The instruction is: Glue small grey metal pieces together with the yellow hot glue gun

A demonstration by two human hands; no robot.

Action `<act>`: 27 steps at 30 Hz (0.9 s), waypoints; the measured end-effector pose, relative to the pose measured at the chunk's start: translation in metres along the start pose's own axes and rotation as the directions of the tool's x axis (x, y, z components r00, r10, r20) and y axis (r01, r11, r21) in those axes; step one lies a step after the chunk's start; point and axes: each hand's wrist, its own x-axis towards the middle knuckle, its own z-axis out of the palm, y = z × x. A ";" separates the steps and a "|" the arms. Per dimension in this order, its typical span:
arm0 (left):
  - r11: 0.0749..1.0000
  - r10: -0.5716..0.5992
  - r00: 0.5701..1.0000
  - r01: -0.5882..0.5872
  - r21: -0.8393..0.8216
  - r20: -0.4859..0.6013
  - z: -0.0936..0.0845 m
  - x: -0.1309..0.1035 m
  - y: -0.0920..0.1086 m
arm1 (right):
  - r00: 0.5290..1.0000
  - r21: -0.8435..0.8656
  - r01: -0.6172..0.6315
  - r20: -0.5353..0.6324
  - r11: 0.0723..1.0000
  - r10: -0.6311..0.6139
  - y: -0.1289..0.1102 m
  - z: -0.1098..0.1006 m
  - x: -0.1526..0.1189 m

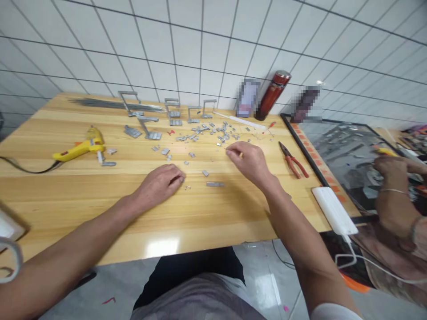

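Note:
My left hand point(162, 184) rests on the wooden table with its fingers curled and pressed together; whatever they hold, if anything, is hidden. Over the table's middle, my right hand point(249, 161) has thumb and fingertips brought together in a pinch, and I cannot make out anything between them. A small pale piece point(219, 144) lies just beyond the right fingertips. Between the hands are a grey strip point(215, 184) and a small grey block point(205, 173). A pile of small grey pieces point(223, 129) spreads farther back.
Grey upright frames point(172, 109) stand toward the wall beside thin rods point(110, 104). A yellow glue gun point(82, 147) lies left. Red-handled pliers point(293, 161), a red flask point(272, 95) and a white power bank point(334, 210) are right. Another person's arm point(395, 191) works at the far right.

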 end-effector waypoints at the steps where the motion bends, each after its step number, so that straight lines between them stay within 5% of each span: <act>1: 1.000 0.011 1.000 -0.011 0.007 0.001 0.000 0.000 -0.001 | 0.998 -0.004 -0.017 -0.060 1.000 0.017 0.010 0.003 0.001; 4: 0.999 0.028 1.000 -0.028 0.025 -0.001 -0.001 0.000 -0.002 | 0.986 0.014 -0.065 -0.151 0.998 0.067 0.034 0.015 -0.002; 8: 0.998 0.045 0.999 -0.045 0.044 0.000 -0.001 -0.001 -0.001 | 0.990 -0.013 -0.067 -0.124 0.998 0.065 0.047 0.023 -0.011; 14: 0.991 0.081 0.996 -0.083 0.109 0.022 0.001 -0.002 -0.001 | 0.993 -0.020 -0.009 -0.115 1.000 0.006 0.039 0.028 -0.016; 27: 0.992 0.121 0.992 -0.121 -0.019 -0.028 0.005 0.000 -0.005 | 0.998 -0.031 0.053 -0.022 0.998 -0.054 0.021 0.038 -0.020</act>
